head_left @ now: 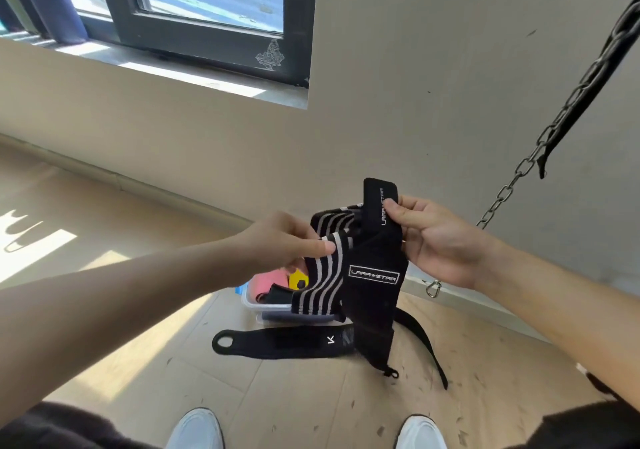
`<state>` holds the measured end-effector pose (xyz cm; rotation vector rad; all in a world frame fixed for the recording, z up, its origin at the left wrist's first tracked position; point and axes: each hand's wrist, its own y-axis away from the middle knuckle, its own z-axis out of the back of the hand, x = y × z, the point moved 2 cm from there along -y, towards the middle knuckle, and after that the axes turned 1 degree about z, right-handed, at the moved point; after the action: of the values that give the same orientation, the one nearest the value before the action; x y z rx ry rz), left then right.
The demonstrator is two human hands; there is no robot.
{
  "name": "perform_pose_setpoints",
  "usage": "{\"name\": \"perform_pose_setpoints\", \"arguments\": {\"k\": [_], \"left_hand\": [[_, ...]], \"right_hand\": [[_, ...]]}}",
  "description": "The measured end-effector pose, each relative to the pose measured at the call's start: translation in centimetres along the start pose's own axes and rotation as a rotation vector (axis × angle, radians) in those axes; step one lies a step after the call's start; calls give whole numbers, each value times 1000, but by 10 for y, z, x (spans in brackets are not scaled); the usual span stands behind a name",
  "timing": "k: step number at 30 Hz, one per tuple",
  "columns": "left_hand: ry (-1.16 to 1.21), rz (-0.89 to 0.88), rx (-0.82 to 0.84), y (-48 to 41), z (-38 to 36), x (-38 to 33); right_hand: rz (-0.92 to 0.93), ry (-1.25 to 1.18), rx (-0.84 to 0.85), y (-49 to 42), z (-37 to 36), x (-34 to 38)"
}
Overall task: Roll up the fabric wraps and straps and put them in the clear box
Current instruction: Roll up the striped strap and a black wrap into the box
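A pale wall (pixel 433 67) fills most of what I see ahead, and below it the light wooden floor (pixel 294 396) runs back towards me, with patches of sun on its left side. High on the left is a dark-framed window (pixel 207 5). A metal chain (pixel 554 129) slants down along the wall on the right, with a black band hanging beside its upper part. Both my arms reach forward over the floor. Between them I hold up a black wrap (pixel 370 275) with grey stripes, its label reading LARA STAR; it is loose and partly folded, not rolled, and its lower end hangs down in front of the things on the floor. My left hand (pixel 280 240) pinches the striped part between thumb and fingers. My right hand (pixel 436 240) pinches the plain black tab at the top end, thumb in front and fingers curled behind. Below the wrap, on the floor near the wall, stands the clear box (pixel 263 304), partly hidden; pink and black things show inside. Just in front of it a black strap (pixel 277 343) with a loop at its left end lies flat on the floor. To the right a narrow black strap (pixel 426 348) curves across the boards. My white shoes (pixel 197 429) show at the bottom edge. A small metal clip (pixel 433 289) hangs at the chain's lower end, and a yellow thing (pixel 298 280) sits in the box.
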<state>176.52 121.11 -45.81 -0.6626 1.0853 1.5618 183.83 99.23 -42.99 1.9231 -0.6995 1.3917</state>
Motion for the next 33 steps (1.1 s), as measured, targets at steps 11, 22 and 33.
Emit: {"name": "perform_pose_setpoints", "arguments": {"k": [11, 22, 33], "left_hand": [[-255, -191, -44, -6, 18, 13], [80, -179, 383, -1, -45, -14], [13, -160, 351, -6, -43, -2]], "right_hand": [[-61, 171, 121, 5, 29, 12], [-15, 277, 324, 5, 20, 13], [-8, 295, 318, 3, 27, 11]]}}
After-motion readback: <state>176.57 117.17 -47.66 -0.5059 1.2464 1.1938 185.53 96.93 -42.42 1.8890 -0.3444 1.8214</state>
